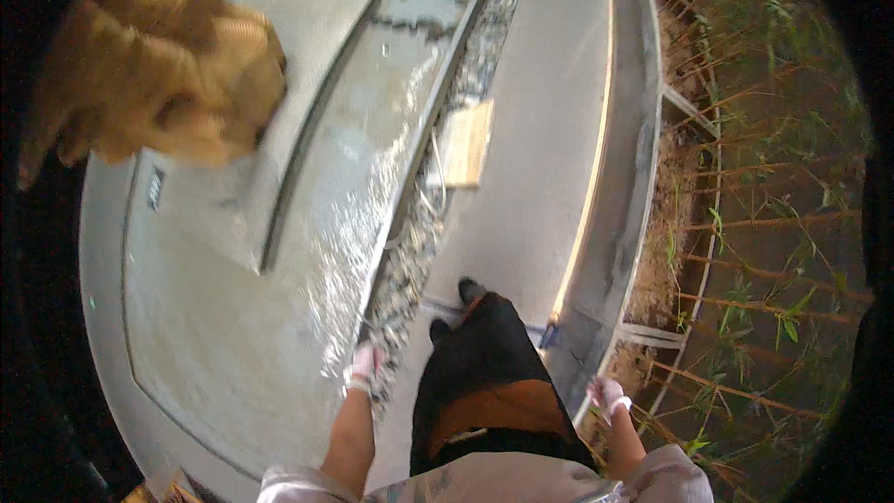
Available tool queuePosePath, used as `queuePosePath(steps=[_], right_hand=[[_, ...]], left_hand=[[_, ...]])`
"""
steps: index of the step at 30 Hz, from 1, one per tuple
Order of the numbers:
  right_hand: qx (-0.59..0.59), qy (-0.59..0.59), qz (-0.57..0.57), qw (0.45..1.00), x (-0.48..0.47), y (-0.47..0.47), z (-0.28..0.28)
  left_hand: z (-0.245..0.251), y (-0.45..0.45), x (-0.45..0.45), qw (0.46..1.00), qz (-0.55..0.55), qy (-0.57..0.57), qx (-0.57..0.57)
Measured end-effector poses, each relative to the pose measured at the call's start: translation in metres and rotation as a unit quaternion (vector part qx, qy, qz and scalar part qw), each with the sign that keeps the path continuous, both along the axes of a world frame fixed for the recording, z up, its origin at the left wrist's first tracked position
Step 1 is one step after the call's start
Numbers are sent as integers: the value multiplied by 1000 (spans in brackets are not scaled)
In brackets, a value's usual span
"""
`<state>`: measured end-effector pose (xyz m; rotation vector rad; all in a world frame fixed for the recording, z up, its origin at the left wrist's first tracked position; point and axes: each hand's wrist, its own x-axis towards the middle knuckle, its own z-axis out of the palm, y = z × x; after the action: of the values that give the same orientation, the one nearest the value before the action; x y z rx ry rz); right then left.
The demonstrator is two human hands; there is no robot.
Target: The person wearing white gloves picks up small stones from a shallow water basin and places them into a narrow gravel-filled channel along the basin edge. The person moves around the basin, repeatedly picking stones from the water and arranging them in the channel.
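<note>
My left hand (365,362), in a pale glove with a white band at the wrist, hangs over the gravel strip (406,258) beside the pool's edge; its fingers look curled, but what is in them cannot be seen. On the other side, my right hand (606,392), also pale-gloved, is near the rim of the low wall (639,244); its grip is too blurred to read. Between them are my dark trousers and shoes on the grey walkway (538,119). Ahead, a light wooden board (464,143) lies partly over the gravel, with a thin pale cord or tube near it.
Left of the gravel is a shallow pool (230,335) of rippling water with a raised slab (307,77) and a large brown rocklike form (174,70). A lit strip (601,140) runs along the walkway's right side. Past the wall stand thin-stemmed plants (768,279) and a pale frame.
</note>
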<state>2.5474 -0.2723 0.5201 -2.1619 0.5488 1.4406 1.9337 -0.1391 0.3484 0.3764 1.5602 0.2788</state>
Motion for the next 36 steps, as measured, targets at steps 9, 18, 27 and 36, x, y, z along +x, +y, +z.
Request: queuePosePath(steps=[9,18,27,36], right_hand=[[17,29,-175,984,43,-80,2],[114,34,-222,968,165,60,-33],[146,4,95,985,270,365,-56],[244,-176,378,875,424,608,-46]], left_hand=[[88,-22,-18,966,205,111,-111],[96,261,167,992,110,64,9],[238,557,456,974,-31,-136,179],[87,657,475,984,55,172,-1]])
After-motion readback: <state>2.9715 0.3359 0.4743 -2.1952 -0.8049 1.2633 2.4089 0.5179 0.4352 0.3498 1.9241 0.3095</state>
